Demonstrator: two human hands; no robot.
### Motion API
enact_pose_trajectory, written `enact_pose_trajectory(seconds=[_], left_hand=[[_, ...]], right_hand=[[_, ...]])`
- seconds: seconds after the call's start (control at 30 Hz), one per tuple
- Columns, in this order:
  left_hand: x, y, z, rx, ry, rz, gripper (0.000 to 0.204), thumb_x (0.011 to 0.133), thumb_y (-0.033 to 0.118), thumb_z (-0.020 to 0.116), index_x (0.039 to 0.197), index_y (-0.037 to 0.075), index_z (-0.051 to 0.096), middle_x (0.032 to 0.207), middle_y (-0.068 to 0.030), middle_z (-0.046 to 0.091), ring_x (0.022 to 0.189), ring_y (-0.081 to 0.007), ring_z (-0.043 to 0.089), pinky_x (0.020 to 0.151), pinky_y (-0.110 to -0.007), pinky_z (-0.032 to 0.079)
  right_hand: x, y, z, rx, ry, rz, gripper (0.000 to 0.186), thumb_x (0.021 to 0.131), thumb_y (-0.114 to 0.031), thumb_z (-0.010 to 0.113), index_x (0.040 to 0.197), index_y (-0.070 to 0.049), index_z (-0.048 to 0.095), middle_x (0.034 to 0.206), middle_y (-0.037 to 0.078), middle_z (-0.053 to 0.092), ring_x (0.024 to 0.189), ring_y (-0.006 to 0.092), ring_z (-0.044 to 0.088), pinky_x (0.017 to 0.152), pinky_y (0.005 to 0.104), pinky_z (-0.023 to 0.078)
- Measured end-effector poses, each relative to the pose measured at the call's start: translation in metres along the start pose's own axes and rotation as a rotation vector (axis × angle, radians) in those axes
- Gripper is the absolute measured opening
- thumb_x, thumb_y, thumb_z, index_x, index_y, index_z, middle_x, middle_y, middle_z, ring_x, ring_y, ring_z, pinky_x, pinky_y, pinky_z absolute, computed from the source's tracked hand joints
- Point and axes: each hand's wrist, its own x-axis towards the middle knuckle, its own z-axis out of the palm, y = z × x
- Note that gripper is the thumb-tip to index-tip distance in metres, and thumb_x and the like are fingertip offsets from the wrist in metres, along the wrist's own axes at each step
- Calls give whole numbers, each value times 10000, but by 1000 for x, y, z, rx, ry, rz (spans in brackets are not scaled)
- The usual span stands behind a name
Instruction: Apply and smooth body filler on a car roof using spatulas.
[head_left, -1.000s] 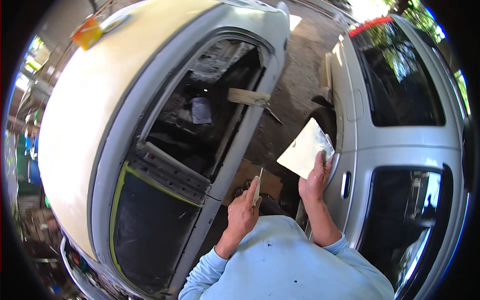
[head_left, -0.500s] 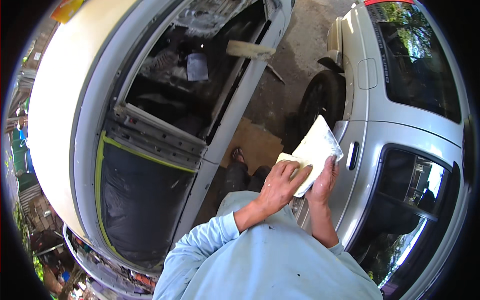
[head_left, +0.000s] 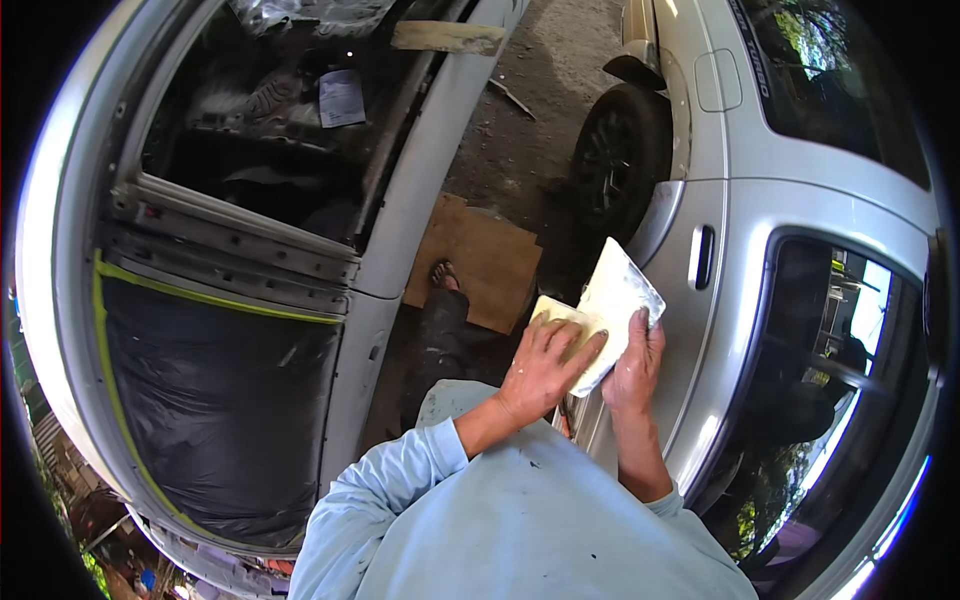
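My right hand (head_left: 632, 372) grips the lower right edge of a flat off-white board (head_left: 620, 300), which is tilted and smeared with a whitish paste. Pressed over the board's left side, my left hand (head_left: 540, 368) has its fingers closed on a small pale yellow spreader (head_left: 553, 309). The spreader overlaps the board, and my fingers cover part of both. Whether paste lies between them is hidden. Both hands are in front of my body, in the gap between two cars.
On the left stands a grey car body (head_left: 345, 300), one opening covered by black plastic sheeting (head_left: 215, 400) edged with yellow-green tape. A silver car (head_left: 800, 185) is close on the right. Brown cardboard (head_left: 490, 265) lies underfoot; a wooden strip (head_left: 448, 38) rests on the left car.
The view has shifted: both cars and the cardboard sit farther left or higher in the picture. My hands keep hold of the board and spreader, slightly farther left in view.
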Motion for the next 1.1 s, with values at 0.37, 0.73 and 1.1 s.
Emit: enact_pose_trajectory(seconds=[0.37,0.73,1.1], left_hand=[[-148,-26,93,329,93,383,515,820,181,611,1333,189,660,1163,-98,570,1131,-303,555,1086,-577,405],[-259,48,84,205,271,41,601,794,97,650,1390,129,575,1182,-169,573,1087,-370,580,951,-502,495],[-322,66,96,-30,498,-31,494,819,31,707,1302,130,672,1189,-154,635,1085,-371,622,901,-407,528]], right_hand=[[-78,138,-151,-173,-284,-116,292,1092,-180,480,1250,31,606,1156,72,668,1061,108,573,956,290,453],[-140,203,-256,758,-828,473,199,1013,-233,613,1130,-76,651,984,62,708,866,185,706,765,358,608],[-246,230,-252,733,-832,744,277,1070,-312,495,1051,-62,613,640,47,556,455,134,536,391,264,408]])
